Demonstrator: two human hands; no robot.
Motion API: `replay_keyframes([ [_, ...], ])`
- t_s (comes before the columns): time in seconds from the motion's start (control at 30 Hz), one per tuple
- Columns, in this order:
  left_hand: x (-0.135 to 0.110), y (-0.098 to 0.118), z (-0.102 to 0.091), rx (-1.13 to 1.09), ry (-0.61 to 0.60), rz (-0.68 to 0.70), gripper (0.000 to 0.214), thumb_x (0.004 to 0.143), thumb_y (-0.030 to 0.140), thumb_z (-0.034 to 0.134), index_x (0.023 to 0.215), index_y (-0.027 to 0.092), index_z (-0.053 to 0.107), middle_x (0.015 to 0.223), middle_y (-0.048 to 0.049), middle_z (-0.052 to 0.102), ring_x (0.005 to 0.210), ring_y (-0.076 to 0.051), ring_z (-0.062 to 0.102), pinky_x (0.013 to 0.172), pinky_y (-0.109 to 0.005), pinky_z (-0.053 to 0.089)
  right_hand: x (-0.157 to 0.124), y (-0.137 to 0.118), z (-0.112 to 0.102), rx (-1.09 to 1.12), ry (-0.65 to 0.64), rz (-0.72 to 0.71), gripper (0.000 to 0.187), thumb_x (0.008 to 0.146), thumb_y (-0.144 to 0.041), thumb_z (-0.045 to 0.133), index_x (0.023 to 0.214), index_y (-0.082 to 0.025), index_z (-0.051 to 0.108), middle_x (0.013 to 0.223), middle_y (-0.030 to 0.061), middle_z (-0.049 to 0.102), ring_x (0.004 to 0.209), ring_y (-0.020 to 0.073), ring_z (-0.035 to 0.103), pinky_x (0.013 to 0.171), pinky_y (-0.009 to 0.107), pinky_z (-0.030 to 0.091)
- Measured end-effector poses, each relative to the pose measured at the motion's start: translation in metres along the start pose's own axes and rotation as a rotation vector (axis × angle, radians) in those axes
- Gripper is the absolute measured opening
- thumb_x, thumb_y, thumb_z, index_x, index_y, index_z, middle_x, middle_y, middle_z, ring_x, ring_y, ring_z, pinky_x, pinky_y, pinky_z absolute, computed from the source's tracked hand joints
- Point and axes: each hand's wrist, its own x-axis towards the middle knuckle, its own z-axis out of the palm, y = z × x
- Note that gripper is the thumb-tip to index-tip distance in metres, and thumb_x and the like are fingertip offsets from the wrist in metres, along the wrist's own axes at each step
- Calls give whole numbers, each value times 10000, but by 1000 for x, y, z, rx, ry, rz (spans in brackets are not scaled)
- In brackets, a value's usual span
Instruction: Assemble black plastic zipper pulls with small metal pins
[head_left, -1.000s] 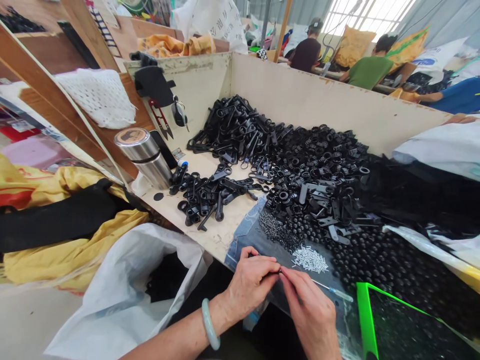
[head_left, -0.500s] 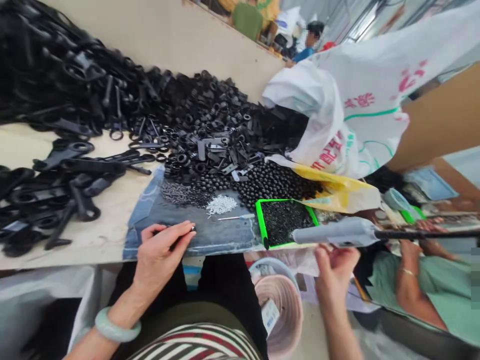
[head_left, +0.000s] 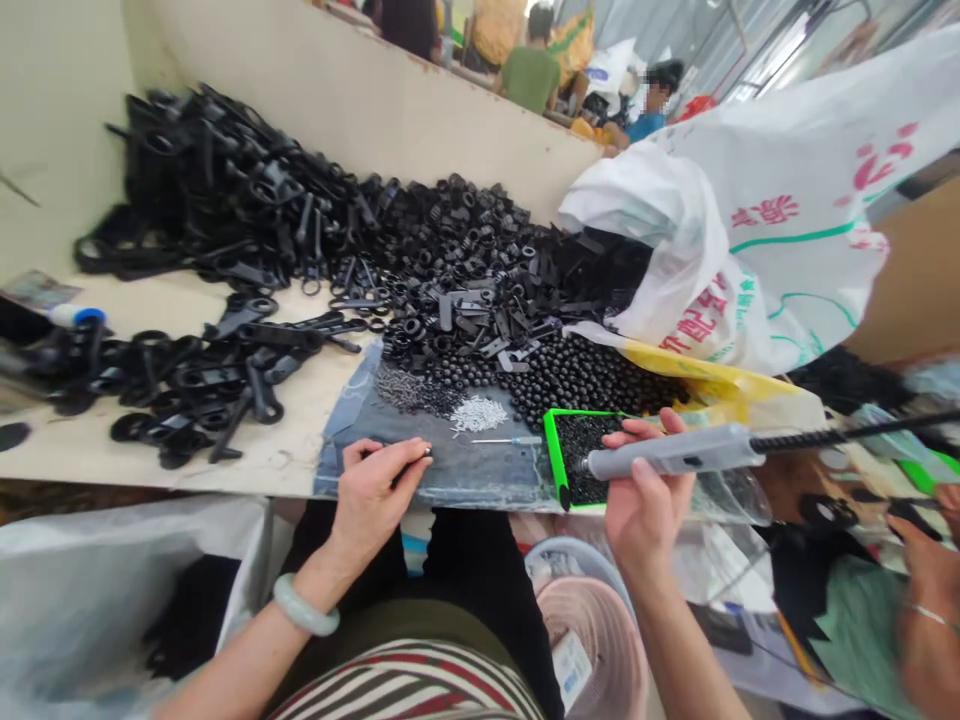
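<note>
My left hand (head_left: 373, 492) rests at the table's front edge on a blue denim cloth (head_left: 480, 470), fingers pinched on a small black part (head_left: 417, 459). My right hand (head_left: 646, 498) is wrapped round a grey pen-shaped power tool (head_left: 675, 451) with a black cable running right; its tip points left over a green-rimmed tray (head_left: 556, 455) of small black beads. A little heap of white pins (head_left: 480, 413) and a thin screwdriver (head_left: 507, 440) lie on the cloth between my hands.
Black plastic parts (head_left: 450, 270) are heaped across the table against a beige wall (head_left: 420, 110). A white printed sack (head_left: 750, 230) spills parts at right. A pink basket (head_left: 600, 630) stands below. Another person's hand (head_left: 926, 560) works at far right; people sit beyond the wall.
My right hand left the small part, reached right, then closed on the grey tool and brought it over the green tray. My left hand keeps the black part. The camera swung right.
</note>
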Motion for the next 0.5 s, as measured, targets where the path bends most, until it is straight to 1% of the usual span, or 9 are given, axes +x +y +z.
replay_keyframes([
  [0.07,-1,5,-2,-13,-8,-12,104,956,284,647,1023,272,726,1037,-33,814,891,-211,753,897,-412,417,-8,6,23,-18,-7,-2,542,831,-333,700,1342,-276,529,1089,30,582,855,167,643,843,395,566],
  [0.13,0,9,-4,-38,-28,-14,104,958,249,640,1024,268,718,1028,-27,813,925,-207,754,892,-410,405,-11,9,43,-5,-69,21,503,842,-321,709,1316,-266,550,1055,19,591,787,154,641,864,431,573],
  [0.2,1,11,-4,-64,-23,-21,104,958,215,634,1014,262,708,1008,-18,813,959,-205,754,899,-408,392,-9,10,62,80,-152,46,475,850,-324,689,1300,-278,545,1045,15,604,713,149,636,795,451,598],
  [0.23,2,11,-3,-74,-25,-23,105,959,201,631,1008,260,702,1005,-15,812,974,-205,752,902,-407,384,-7,9,71,137,-190,56,457,852,-326,674,1287,-285,540,1031,10,611,676,147,630,743,444,605],
  [0.3,3,12,-3,-93,-21,-28,116,960,178,627,1012,259,692,1011,-10,809,989,-202,750,913,-405,366,-4,5,91,241,-248,81,408,852,-318,649,1245,-288,541,943,-12,617,591,132,600,624,377,590],
  [0.4,2,12,-3,-112,-23,-32,133,965,160,618,1027,260,681,1016,-6,805,992,-197,747,931,-406,347,-5,2,120,313,-301,114,245,852,-291,639,1085,-258,573,732,-65,561,457,95,497,479,260,482],
  [0.47,2,13,-3,-117,-32,-37,129,970,161,612,1026,257,677,1010,-4,803,984,-194,745,934,-405,340,-10,3,136,318,-347,132,106,864,-274,629,934,-237,558,652,-81,513,426,83,456,452,237,437],
  [0.5,2,13,-4,-117,-39,-41,129,973,161,607,1027,256,676,1012,-3,800,981,-191,744,934,-403,338,-13,5,143,329,-372,128,92,871,-270,622,885,-235,538,644,-82,507,424,81,452,448,235,430],
])
